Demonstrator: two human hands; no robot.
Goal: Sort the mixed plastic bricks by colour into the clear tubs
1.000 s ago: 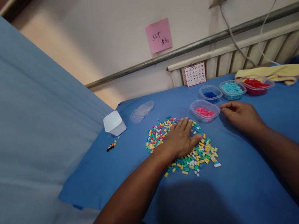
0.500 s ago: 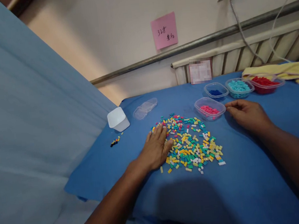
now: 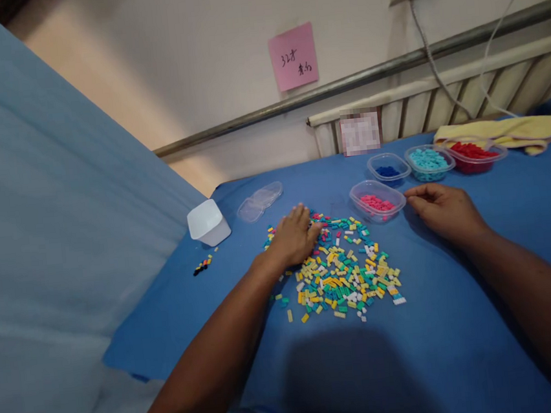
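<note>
A spread pile of small bricks [image 3: 345, 271] in yellow, green, white, pink and teal lies on the blue cloth [image 3: 416, 349]. My left hand [image 3: 295, 236] lies flat on the pile's far left part, fingers stretched out. My right hand [image 3: 444, 210] rests on the cloth with its fingers curled, thumb and forefinger pinched together beside the clear tub of pink bricks [image 3: 377, 200]. I cannot make out anything in the pinch.
Behind stand clear tubs of dark blue [image 3: 388, 168], light blue [image 3: 428, 161] and red bricks [image 3: 473, 152]. A white cup [image 3: 208, 223], clear lids [image 3: 259, 201] and a few stray bricks [image 3: 203, 265] lie left. A yellow towel [image 3: 507, 131] and a radiator sit at the back.
My left hand swept from the pile's middle to its left edge, then forward to its far left part, spreading the bricks. My right hand stayed beside the pink tub.
</note>
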